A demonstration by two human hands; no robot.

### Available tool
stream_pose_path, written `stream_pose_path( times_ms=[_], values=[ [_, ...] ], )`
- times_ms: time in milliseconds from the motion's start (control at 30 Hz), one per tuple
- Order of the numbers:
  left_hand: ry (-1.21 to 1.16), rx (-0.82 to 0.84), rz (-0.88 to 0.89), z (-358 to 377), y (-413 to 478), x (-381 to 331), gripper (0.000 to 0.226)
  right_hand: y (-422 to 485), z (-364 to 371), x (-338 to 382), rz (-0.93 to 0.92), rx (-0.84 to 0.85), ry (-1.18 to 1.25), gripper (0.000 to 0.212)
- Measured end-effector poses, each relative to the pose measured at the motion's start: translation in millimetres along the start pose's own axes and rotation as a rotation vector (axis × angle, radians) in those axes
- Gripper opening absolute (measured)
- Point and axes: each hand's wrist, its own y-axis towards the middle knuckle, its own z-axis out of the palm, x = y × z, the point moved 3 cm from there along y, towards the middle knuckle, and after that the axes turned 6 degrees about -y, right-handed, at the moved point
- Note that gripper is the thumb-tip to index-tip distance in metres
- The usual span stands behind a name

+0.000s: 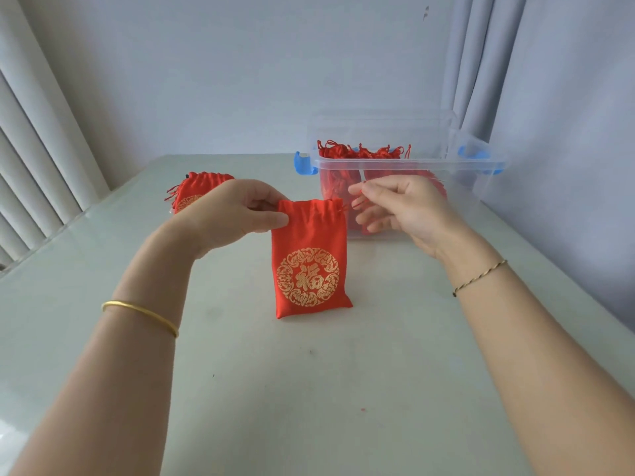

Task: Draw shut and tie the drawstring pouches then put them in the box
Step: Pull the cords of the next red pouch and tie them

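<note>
The left hand [237, 211] pinched the red satin gold-emblem pouch [311, 262] at table [309, 389] centre; right-hand fingers [357, 190] pulled its red drawstring [357, 202], mouth half-gathered, untied. Several filled the clear plastic box [405, 163] at one o'clock; a small pile of red pouches [196, 190] waited at eleven.

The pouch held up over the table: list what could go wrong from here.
1. The left hand pinches only the top corner of the pouch; a hard pull may tug it loose.
2. The right hand grips the thin drawstring at the fingertips, so it may slip.
3. The clear box sits just behind that hand, so a wide pull may knock it.
</note>
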Motion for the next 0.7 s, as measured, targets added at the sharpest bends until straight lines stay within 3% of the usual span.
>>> stream_pose_path(
  times_ms=[267, 700],
  values=[
    [0.031, 0.023, -0.014, 0, -2, -4, 0.018, -1, 3, 4, -0.012, -0.136, 0.127, 0.007],
    [0.154, -0.236, -0.069, -19, -3, 6, 0.014, 0, -10, 1, 0.12, -0.194, 0.073, 0.014]
  ],
)
